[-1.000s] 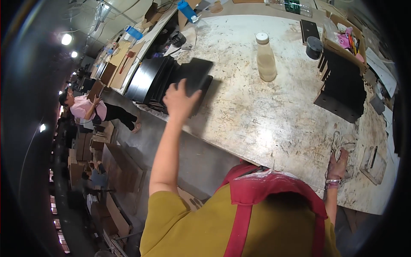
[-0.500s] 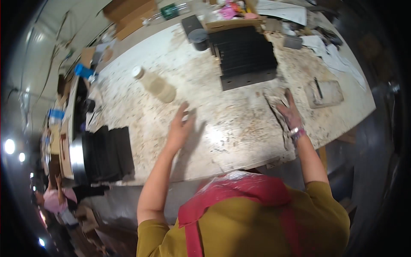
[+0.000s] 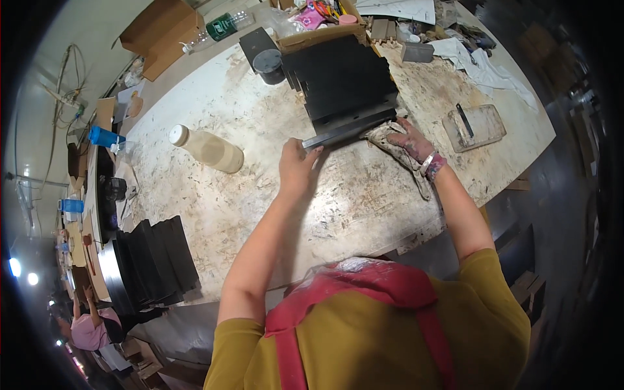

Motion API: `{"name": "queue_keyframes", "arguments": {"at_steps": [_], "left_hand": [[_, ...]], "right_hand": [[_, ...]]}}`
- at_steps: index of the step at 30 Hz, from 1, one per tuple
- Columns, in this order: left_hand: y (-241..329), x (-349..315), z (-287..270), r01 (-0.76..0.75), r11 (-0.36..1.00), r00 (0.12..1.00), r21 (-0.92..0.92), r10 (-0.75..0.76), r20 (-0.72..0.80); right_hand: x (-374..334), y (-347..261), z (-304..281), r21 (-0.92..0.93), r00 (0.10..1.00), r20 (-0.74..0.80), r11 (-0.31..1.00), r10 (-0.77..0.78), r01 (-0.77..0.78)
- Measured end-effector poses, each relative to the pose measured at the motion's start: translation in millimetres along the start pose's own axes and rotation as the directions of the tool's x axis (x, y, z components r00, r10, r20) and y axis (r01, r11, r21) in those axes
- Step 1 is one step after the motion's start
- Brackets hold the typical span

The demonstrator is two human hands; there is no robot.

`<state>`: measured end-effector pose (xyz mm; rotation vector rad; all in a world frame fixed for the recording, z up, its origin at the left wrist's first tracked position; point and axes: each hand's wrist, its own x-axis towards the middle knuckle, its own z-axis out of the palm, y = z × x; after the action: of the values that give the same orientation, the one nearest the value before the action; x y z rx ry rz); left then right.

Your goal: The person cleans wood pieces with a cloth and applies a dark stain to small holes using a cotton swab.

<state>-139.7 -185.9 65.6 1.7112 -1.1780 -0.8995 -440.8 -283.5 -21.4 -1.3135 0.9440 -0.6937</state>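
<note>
A dark flat board (image 3: 348, 130) is tilted up at the near end of a stack of black boards (image 3: 351, 78). My left hand (image 3: 298, 168) pinches its left end between thumb and fingers. At the board's right end is my right hand (image 3: 414, 146), smudged dark and wearing a bracelet. A stained, crumpled cloth (image 3: 398, 156) is held in that hand and hangs down toward my wrist. The right fingertips are partly hidden by the cloth and the board.
A bottle of pale liquid (image 3: 209, 151) lies left of my hands. Further left stand more black boards (image 3: 156, 263). A round dark tub (image 3: 269, 67) is beside the stack. Right of it are a stained block (image 3: 473, 129) and white cloth (image 3: 484, 71). Another person (image 3: 94, 328) is far left.
Both hands have moved away from me to the stack. My left hand has closed on the board's left end, and its near edge has lifted. The cloth came along with my right hand.
</note>
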Motion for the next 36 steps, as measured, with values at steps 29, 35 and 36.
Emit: {"name": "queue_keyframes", "arguments": {"at_steps": [29,35,36], "left_hand": [[-71.5,-105.7,-28.7,0.567,0.604,0.813,-0.56,-0.302,0.498],[-59.3,-102.0,-30.6,0.64,0.592,0.76,-0.49,-0.389,0.521],[-60.0,-99.8,-30.5,0.628,0.588,0.769,-0.51,-0.367,0.523]], "right_hand": [[-74.9,-33.5,212.4,-0.938,0.875,0.095,0.251,-0.475,0.238],[-75.0,-55.8,106.3,-0.861,0.873,-0.319,0.497,-0.369,-0.105],[-85.1,-62.6,142.8,-0.877,0.884,-0.26,0.478,-0.388,-0.048]]}}
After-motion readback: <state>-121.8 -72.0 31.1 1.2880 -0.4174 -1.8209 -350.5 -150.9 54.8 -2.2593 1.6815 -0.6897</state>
